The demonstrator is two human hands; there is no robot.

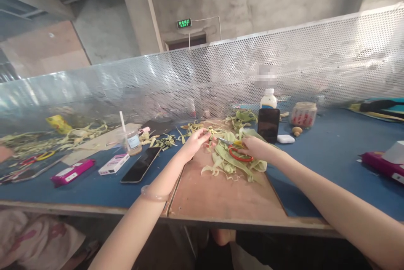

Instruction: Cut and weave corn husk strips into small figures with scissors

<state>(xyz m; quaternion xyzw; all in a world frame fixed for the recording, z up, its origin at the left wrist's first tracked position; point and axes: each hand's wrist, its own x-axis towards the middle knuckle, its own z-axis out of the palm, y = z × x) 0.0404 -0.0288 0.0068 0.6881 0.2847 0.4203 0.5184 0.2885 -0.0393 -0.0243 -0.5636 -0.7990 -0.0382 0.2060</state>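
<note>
The sign (184, 23), far beyond and above the left fingers, reads "EXIT" in green beneath Chinese characters. Well left of those fingers, the cup (134, 143) bears a pale blue label and the white box (113, 164) pink marks, all too small to read. Beyond the right fingers, off to the right, the jar (303, 116) carries illegible red writing.

The left hand (198, 139) pinches a plant piece (211, 132), small, yellow-green and darkly flecked, at its fingertips. The right hand (252, 148) grasps the scissors (237, 143), red and yellow at the handles, metal blades pointing toward the left fingers. Below the right fingers, pale green leaves (221, 155), broad and curling, heap on the brown board (221, 202).
</note>
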